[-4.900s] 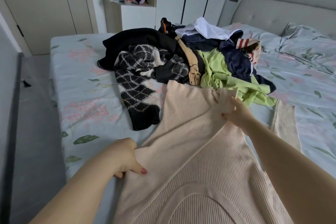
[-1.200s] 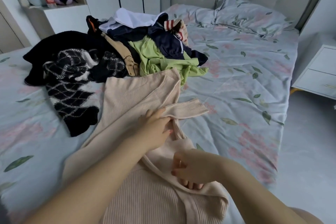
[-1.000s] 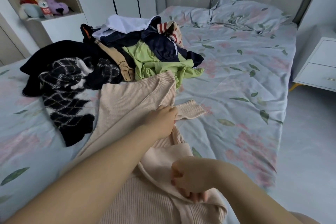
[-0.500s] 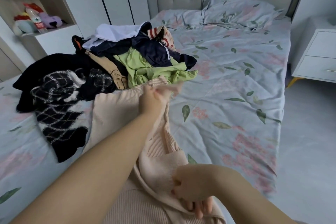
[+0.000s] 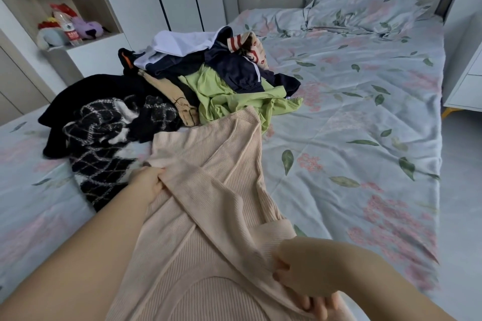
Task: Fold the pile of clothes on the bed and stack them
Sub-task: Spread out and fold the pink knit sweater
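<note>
Here we see the beige ribbed sweater (image 5: pixel 221 154) spread lengthwise on the near part of the bed (image 5: pixel 352 117), its far hem touching the green top (image 5: pixel 224 96) at the near edge of the pile of clothes (image 5: pixel 208 78). Our left hand (image 5: pixel 147 181) clutches the end of a sleeve (image 5: pixel 200 193), which lies diagonally across the sweater's body. Our right hand (image 5: pixel 302 271), near right, grips the sweater's edge with its fingers curled under the fabric. A black-and-white checked knit (image 5: pixel 101 143) lies just left of the sweater. A pillow (image 5: pixel 365 10) sits far right.
</note>
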Tool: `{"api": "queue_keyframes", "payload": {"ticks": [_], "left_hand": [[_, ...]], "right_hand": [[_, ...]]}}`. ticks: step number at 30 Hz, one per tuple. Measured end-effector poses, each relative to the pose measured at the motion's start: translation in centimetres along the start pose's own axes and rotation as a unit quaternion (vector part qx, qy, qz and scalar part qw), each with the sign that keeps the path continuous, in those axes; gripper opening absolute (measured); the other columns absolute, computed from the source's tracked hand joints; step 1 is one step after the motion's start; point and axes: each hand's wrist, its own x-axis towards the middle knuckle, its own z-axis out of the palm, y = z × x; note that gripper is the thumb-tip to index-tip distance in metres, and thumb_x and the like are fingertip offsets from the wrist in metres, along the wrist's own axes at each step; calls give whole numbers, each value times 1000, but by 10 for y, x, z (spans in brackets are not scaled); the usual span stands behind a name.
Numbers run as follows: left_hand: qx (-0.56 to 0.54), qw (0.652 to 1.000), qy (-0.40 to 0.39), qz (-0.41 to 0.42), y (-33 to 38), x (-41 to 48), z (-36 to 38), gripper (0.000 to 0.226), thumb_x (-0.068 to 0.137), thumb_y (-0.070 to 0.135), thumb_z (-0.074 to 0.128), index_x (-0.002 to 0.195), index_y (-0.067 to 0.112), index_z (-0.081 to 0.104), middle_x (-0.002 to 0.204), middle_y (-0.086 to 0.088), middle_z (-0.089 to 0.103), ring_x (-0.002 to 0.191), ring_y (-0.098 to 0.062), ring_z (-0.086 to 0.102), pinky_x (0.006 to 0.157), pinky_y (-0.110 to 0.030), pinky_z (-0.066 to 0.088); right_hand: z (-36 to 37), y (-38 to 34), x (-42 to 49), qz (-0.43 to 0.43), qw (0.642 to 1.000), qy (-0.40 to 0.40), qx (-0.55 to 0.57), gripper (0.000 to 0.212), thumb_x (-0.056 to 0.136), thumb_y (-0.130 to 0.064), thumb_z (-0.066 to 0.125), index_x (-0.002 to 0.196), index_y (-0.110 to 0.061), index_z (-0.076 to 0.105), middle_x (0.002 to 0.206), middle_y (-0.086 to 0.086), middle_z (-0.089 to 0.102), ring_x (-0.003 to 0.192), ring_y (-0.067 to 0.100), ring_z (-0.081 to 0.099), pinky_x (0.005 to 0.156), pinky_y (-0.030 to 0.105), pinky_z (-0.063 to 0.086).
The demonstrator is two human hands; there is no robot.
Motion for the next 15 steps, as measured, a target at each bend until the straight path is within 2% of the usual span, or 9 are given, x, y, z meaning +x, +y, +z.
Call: {"api": "queue_keyframes", "payload": {"ticks": [2, 4, 6, 7, 9, 11, 13, 15], "left_hand": [[-13, 999, 3, 34, 2, -1, 1, 54, 91, -14, 49, 139, 12, 46, 133, -18, 57, 104, -24, 62, 74, -32, 52], [-2, 998, -6, 68, 5, -5, 4, 64, 90, -11, 57, 137, 29, 41, 125, -7, 56, 96, -19, 63, 64, -31, 55], [22, 995, -46, 83, 7, -7, 5, 70, 90, -11, 57, 140, 35, 40, 119, 1, 57, 94, -16, 63, 61, -30, 56], [30, 994, -66, 83, 7, -6, 5, 67, 91, -11, 55, 139, 34, 45, 122, -1, 59, 97, -18, 64, 64, -30, 57], [28, 995, -71, 68, 8, -3, 6, 63, 92, -9, 56, 142, 28, 49, 129, -7, 58, 98, -20, 64, 73, -31, 55], [21, 997, -48, 65, 8, 0, 7, 59, 90, -8, 59, 142, 20, 51, 129, -13, 59, 100, -22, 64, 83, -34, 54], [15, 996, -37, 75, 7, 2, 9, 58, 89, -9, 60, 140, 18, 53, 131, -16, 59, 110, -27, 62, 96, -39, 51], [8, 996, -37, 86, 7, 2, 9, 61, 88, -11, 60, 141, 19, 53, 133, -15, 57, 115, -28, 59, 100, -40, 49]], "right_hand": [[-1, 1, 2, 22, 998, 49, -20, 21, 100, -26, 45, 79, -25, 48, 75, -6, 45, 68, 14, 46, 50, 18, 29], [-1, 1, 7, 53, 988, 141, -35, 27, 98, -23, 44, 71, -30, 41, 76, -9, 41, 66, 13, 46, 51, 24, 30], [0, 4, 14, 69, 966, 248, -26, 9, 98, -25, 43, 92, -29, 49, 89, -4, 50, 79, 19, 56, 56, 28, 38], [0, 7, 16, 76, 957, 281, -13, 10, 99, -27, 45, 108, -28, 50, 100, -2, 52, 87, 22, 59, 61, 30, 43], [0, 14, 20, 85, 959, 270, 9, 28, 97, -35, 53, 125, -33, 47, 112, -1, 46, 91, 22, 58, 68, 32, 48], [-1, 20, 21, 95, 974, 207, 17, 34, 93, -43, 58, 124, -37, 49, 112, -1, 41, 85, 19, 51, 71, 32, 48], [-1, 24, 25, 90, 980, 172, 33, 24, 88, -44, 61, 107, -33, 51, 107, -2, 42, 80, 17, 48, 72, 33, 47], [-4, 27, 30, 84, 979, 180, 48, 21, 85, -39, 61, 83, -26, 45, 96, -3, 47, 79, 18, 51, 69, 32, 47]]}}
